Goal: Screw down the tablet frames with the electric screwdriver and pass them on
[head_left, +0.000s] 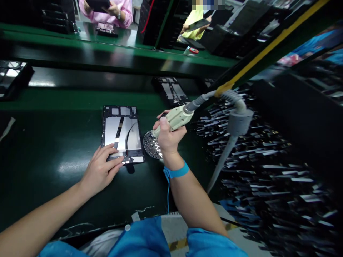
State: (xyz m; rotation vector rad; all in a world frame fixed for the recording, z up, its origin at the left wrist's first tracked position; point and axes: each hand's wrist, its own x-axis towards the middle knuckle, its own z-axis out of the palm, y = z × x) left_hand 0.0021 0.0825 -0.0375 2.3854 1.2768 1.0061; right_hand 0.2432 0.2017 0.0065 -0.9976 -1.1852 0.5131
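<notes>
Head view: opened tablet (pixel 110 130) lay on green bench (pixel 66 139), left hand (pixel 100 169) resting on its lower end, fingers slightly spread. Right hand (pixel 169 139) gripped cream electric screwdriver (pixel 177 118), nose over perforated disc (pixel 150 146) beside tablet.

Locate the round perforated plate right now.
Head view, near centre: the round perforated plate sits on the dark green table, just right of the open tablet, partly hidden by the right hand.
</notes>
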